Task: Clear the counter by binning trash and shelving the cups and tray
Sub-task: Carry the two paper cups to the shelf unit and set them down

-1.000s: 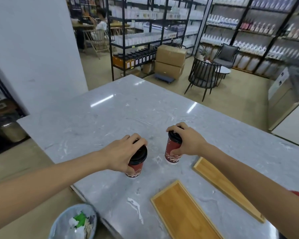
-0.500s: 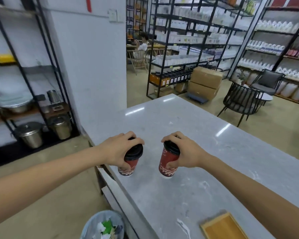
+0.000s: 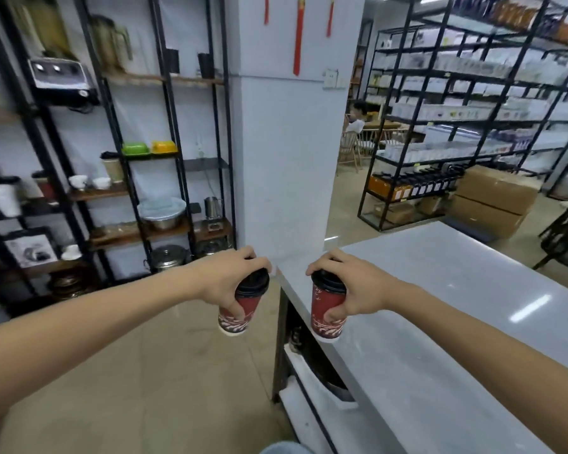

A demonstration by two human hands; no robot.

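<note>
Each hand clamps a lidded cup, left hand (image 3: 225, 283) on the left cup (image 3: 241, 304), right hand (image 3: 358, 290) on the right cup (image 3: 327, 309), both clear of the tabletop (image 3: 456, 306) (shelving at the frame's left (image 3: 128, 191) seemingly next; tray unseen).

A white pillar (image 3: 289, 152) stands at the table's (image 3: 456, 306) far left corner, with red tassels (image 3: 297, 34) hanging on it. Left of it, black racks (image 3: 164, 152) hold bowls, pots and cups against a white wall. Beyond the table's far edge, more racks (image 3: 473, 119) carry rows of goods, with cardboard boxes (image 3: 495, 201) below. The floor (image 3: 177, 371) is beige. Light streaks glint on the grey tabletop.
</note>
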